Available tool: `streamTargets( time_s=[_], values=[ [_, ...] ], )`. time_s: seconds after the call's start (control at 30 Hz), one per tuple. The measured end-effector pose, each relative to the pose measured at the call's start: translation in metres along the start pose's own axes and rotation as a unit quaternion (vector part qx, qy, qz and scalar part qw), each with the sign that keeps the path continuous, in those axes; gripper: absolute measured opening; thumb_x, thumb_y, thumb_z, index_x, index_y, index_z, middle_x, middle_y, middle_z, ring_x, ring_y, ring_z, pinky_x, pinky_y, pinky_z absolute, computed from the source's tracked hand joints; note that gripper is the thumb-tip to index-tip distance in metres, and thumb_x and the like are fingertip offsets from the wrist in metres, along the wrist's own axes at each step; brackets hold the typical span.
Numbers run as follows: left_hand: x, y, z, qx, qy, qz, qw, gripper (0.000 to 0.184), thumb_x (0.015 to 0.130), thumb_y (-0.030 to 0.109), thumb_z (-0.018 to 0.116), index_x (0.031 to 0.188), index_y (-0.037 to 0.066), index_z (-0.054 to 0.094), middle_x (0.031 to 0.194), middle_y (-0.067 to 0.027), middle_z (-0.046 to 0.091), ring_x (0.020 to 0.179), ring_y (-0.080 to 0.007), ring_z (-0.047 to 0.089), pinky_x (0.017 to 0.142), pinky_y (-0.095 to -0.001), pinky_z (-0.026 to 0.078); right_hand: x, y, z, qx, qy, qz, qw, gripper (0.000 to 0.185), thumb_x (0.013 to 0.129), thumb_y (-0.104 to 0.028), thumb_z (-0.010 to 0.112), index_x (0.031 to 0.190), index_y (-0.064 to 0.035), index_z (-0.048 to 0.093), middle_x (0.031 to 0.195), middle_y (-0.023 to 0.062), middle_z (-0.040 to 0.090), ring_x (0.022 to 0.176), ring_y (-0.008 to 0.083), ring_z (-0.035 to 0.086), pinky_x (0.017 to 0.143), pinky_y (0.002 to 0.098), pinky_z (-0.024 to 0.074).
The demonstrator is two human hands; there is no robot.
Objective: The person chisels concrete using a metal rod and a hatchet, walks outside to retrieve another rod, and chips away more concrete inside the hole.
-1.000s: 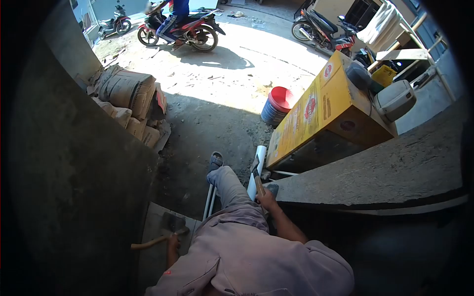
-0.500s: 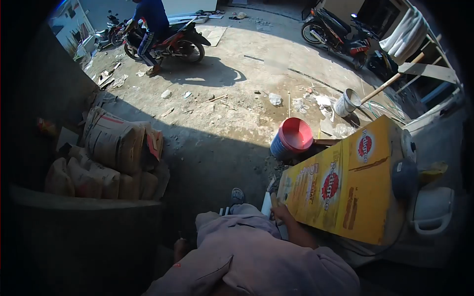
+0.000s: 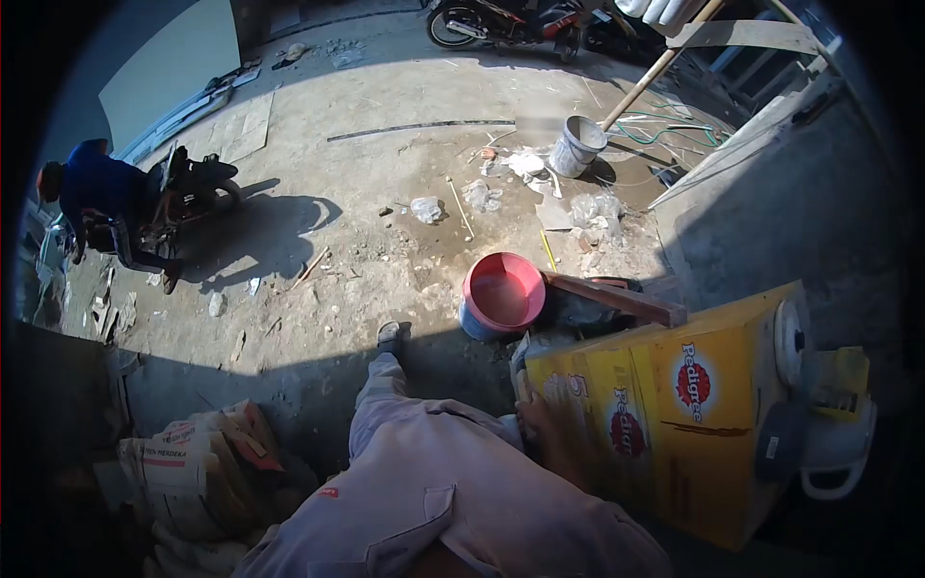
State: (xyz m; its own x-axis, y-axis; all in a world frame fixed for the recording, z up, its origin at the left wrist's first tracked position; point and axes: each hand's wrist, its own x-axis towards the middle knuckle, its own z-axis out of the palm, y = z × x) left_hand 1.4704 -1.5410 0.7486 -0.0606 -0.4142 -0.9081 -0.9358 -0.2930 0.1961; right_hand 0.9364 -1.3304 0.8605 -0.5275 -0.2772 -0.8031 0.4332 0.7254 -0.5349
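Observation:
Beside the near left end of the yellow Pedigree box (image 3: 644, 409), my right hand (image 3: 536, 420) is closed around a tool with a pale wooden handle (image 3: 524, 387). A flat greyish part shows near that handle, but shadow hides the tool's exact kind. Just beyond the hand stands a blue bucket with a red inside (image 3: 503, 292), with wet-looking matter at its bottom. My left hand is out of sight, hidden behind my shirt or in the dark.
Paper cement sacks (image 3: 198, 467) are heaped at lower left. A person in blue sits on a motorbike (image 3: 183, 193) at left. Beyond the bucket lie a wooden plank (image 3: 617, 297), plastic litter and a grey bucket (image 3: 578, 146). A white jug (image 3: 843, 453) stands right of the box.
My view has turned right and I have stepped forward, nearer the red-lined bucket. My right hand still grips the tool; my left hand has gone out of sight. The motorbike rider appears farther left.

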Motion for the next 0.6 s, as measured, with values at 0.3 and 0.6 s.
streamTargets(
  time_s=[0.3,0.6],
  values=[
    [0.119,0.483,-0.341,-0.006,0.101,0.210,0.973,0.023,0.092,0.027,0.046,0.093,0.008,0.059,0.056,-0.0026,0.050,0.044,-0.0096,0.046,0.038,-0.0261,0.035,0.082,-0.104,0.067,-0.131,0.118,0.071,0.982,0.061,0.076,-0.032,0.065,0.121,0.0043,0.048,0.103,0.0278,0.060,0.102,0.0414,0.056,0.086,0.0450,0.0439],
    [-0.025,0.914,-0.258,-0.054,-0.212,0.578,0.786,0.036,0.094,0.040,0.046,0.095,0.005,0.057,0.067,0.0019,0.050,0.063,-0.0079,0.044,0.062,-0.0240,0.037,0.235,-0.148,0.094,-0.189,0.300,-0.230,0.906,0.074,0.079,-0.025,0.063,0.138,-0.0010,0.026,0.122,0.0281,0.051,0.110,0.0421,0.052,0.089,0.0455,0.0422]
  ],
)
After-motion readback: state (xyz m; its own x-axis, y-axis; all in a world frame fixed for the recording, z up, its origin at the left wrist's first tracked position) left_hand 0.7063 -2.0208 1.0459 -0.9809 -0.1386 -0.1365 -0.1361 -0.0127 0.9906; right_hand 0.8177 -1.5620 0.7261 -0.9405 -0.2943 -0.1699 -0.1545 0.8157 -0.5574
